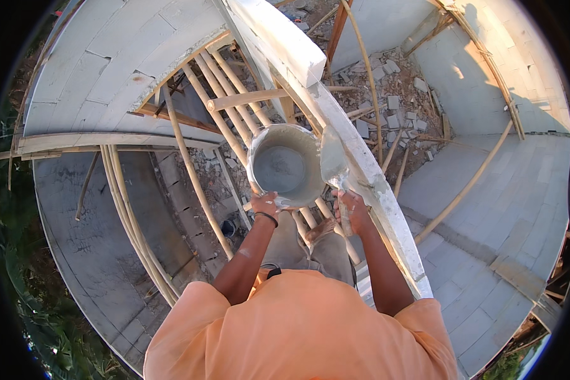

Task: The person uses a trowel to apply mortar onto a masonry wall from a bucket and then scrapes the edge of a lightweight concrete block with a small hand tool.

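A round bucket (311,149) smeared with grey sits in front of me over bamboo poles, with wet grey mortar (280,168) in its bottom. My left hand (266,205) is closed on the bucket's near left rim. In my right hand (353,213) is a trowel (334,158), gripped by its handle. The trowel's blade points away from me, between the bucket and the top of the block wall (381,193), and is coated with mortar. Mortar also marks the fingers of both hands.
Bamboo poles (231,101) form the scaffold beneath me, with gaps between them. A loose white block (285,41) rests farther along the wall top. Rubble and broken blocks (392,101) cover the ground far below on the right. Long bamboo props (468,183) lean against the walls.
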`<state>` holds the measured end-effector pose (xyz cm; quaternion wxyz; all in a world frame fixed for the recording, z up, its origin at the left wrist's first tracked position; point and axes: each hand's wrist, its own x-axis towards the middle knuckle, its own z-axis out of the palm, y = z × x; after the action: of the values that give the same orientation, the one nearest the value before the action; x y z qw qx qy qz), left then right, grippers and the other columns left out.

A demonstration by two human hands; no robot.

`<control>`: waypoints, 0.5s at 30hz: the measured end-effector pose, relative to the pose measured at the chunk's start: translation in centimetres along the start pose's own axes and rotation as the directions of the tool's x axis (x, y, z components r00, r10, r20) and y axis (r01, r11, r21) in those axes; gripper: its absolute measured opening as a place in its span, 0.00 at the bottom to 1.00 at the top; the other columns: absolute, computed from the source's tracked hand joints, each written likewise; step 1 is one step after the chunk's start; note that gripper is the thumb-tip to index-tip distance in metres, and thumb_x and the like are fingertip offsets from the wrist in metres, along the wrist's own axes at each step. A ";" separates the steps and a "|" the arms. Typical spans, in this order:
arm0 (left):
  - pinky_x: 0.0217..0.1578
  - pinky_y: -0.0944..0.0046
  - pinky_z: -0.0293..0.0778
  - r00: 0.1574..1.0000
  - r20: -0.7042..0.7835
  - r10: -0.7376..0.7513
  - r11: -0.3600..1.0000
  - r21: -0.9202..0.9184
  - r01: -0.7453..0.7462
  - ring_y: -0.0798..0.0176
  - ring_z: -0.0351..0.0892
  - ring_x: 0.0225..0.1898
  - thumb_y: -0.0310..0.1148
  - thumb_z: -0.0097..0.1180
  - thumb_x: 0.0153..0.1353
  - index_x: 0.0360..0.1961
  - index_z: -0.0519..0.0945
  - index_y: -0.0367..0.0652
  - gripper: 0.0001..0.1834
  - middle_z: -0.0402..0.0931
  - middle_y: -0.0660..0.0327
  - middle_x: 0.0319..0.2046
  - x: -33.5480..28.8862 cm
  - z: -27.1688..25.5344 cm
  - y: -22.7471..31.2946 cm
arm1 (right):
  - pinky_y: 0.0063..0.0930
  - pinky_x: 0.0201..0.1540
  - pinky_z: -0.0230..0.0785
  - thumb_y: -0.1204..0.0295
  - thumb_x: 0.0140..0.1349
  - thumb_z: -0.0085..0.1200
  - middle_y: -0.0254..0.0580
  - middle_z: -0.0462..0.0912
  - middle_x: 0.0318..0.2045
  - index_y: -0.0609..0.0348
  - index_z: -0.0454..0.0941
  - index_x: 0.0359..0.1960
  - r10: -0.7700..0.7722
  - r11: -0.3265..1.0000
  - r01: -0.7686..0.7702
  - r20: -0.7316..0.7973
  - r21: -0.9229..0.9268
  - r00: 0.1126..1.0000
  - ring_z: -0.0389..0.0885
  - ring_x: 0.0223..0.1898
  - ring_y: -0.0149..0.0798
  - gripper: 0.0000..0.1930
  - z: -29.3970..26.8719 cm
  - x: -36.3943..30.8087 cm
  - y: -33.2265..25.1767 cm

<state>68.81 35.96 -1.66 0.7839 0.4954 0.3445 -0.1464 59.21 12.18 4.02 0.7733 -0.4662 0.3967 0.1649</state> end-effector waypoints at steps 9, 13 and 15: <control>0.37 0.52 0.80 0.991 -0.119 0.054 0.985 0.169 -0.033 0.54 0.79 0.41 0.14 0.52 0.44 0.53 0.70 0.43 0.30 0.75 0.57 0.41 6.8 -4.6 4.3 | 0.35 0.28 0.71 0.59 0.61 0.54 0.44 0.78 0.29 0.63 0.72 0.37 -0.173 0.964 0.107 -0.270 -0.243 0.947 0.79 0.25 0.38 0.17 -0.2 20.8 -0.8; 0.40 0.52 0.81 0.992 -0.101 0.080 0.990 0.123 -0.067 0.53 0.78 0.43 0.14 0.51 0.43 0.57 0.66 0.43 0.34 0.73 0.57 0.43 7.9 -7.6 4.5 | 0.47 0.34 0.70 0.64 0.60 0.53 0.60 0.77 0.31 0.67 0.71 0.38 -0.669 0.494 0.151 -0.264 -0.856 0.695 0.79 0.31 0.59 0.16 -0.6 26.4 -1.1; 0.41 0.52 0.81 0.990 -0.129 0.065 0.992 0.118 -0.050 0.53 0.78 0.43 0.14 0.51 0.43 0.58 0.66 0.43 0.35 0.73 0.56 0.44 7.3 -7.5 4.9 | 0.52 0.36 0.70 0.65 0.60 0.52 0.62 0.77 0.35 0.68 0.71 0.37 -0.808 0.288 0.135 -0.165 -0.948 0.566 0.78 0.32 0.62 0.14 0.4 26.7 -2.5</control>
<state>73.90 45.67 -5.43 0.7337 0.5576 0.3723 -0.1102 77.86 8.20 -14.90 0.2503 -0.9112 0.3153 -0.0875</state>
